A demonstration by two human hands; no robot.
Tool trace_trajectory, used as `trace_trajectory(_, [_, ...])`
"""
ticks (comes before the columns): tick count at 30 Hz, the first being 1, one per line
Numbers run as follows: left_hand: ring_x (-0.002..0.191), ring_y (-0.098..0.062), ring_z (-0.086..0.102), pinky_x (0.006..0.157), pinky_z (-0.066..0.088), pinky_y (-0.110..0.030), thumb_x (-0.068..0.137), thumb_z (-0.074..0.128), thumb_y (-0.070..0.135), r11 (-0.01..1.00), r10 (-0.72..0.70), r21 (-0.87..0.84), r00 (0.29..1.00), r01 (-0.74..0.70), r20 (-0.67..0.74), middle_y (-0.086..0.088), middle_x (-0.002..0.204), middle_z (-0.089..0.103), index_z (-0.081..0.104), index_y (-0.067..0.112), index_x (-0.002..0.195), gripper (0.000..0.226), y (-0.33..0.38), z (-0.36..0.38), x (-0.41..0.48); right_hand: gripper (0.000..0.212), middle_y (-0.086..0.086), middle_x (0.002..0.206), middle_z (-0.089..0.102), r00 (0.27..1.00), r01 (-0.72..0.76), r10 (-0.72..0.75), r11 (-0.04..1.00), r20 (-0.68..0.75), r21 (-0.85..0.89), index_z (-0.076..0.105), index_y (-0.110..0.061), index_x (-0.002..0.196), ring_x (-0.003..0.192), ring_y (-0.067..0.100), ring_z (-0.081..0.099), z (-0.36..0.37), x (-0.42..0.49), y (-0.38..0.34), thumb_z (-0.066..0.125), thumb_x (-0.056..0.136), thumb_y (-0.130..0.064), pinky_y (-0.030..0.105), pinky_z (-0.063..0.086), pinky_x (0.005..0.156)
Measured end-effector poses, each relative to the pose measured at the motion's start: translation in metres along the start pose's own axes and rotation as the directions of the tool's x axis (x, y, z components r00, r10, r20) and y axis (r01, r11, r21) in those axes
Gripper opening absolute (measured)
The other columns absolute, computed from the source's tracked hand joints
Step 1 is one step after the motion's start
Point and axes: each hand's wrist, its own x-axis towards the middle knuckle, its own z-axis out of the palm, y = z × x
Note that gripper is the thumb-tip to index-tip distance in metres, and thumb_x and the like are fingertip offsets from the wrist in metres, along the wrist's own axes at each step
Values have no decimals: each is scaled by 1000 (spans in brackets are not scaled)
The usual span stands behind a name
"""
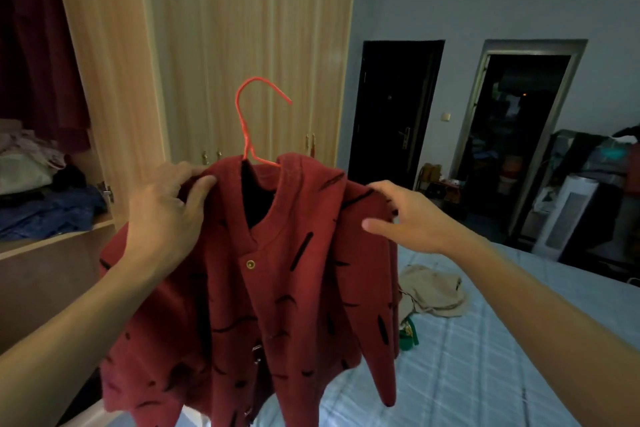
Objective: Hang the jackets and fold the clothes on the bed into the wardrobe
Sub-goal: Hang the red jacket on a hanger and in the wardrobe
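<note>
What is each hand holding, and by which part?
The left hand grips the red jacket at one shoulder; the right hand only touches the other shoulder.

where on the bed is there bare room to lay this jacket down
The bed shows bare striped sheet near the camera, right of the red jacket and this side of the beige garment and green item, out to its right edge. Crowded: the wardrobe shelf at left, piled with clothes.

Red jacket (277,288), black dash marks, brass snap, hangs open-fronted on red wire hanger (247,122), hook upright, raised before wardrobe (221,46). Beige garment (433,291) crumpled on bed (502,357); green item (409,335) just beside it.
</note>
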Motion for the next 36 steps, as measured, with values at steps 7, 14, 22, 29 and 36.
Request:
trace_trajectory(7, [82, -25, 63, 76, 40, -24, 90, 69, 5, 1000, 23, 13, 1000, -23, 4, -12, 87, 70, 71, 1, 93, 6, 2, 1, -3, 11, -7, 83, 66, 964, -123, 113, 992, -241, -26, 70, -22, 94, 77, 6, 62, 15, -3, 33, 67, 91, -11, 12, 44, 67])
trace_trajectory(14, [79, -30, 64, 76, 47, -40, 92, 64, 11, 991, 126, 31, 990, -128, 60, -13, 85, 69, 72, -1, 95, 15, -5, -4, 1, 11, -7, 70, 70, 930, -22, 34, 999, -365, 36, 73, -15, 85, 67, -2, 63, 1, 0, 30, 66, 91, -10, 5, 43, 61])
trace_trajectory(22, [73, -13, 54, 73, 40, -16, 94, 62, 16, 971, 238, -69, 955, -229, 179, -6, 78, 62, 72, -1, 95, 19, -1, -1, -1, 17, 6, 80, 71, 927, 54, 18, 982, -376, 180, 70, -18, 86, 77, 25, 68, -25, 19, 18, 60, 94, -8, 37, 57, 73])
trace_trajectory(29, [74, -4, 55, 68, 40, -18, 96, 52, 30, 935, 327, -236, 904, -266, 275, 6, 74, 55, 70, 3, 88, 33, -2, -10, 1, 23, 1, 85, 73, 961, 18, 27, 987, -276, 161, 70, -28, 83, 84, 21, 70, -49, 25, 23, 62, 94, -10, 46, 58, 83])
trace_trajectory(36, [82, 8, 58, 75, 38, -7, 97, 61, 23, 969, 158, -222, 967, -112, 201, 17, 86, 63, 74, 8, 94, 19, 15, 1, 7, 17, 7, 82, 68, 989, 26, -5, 990, -149, 140, 74, -14, 83, 79, 22, 63, -21, 21, 5, 63, 91, -2, 43, 54, 81])
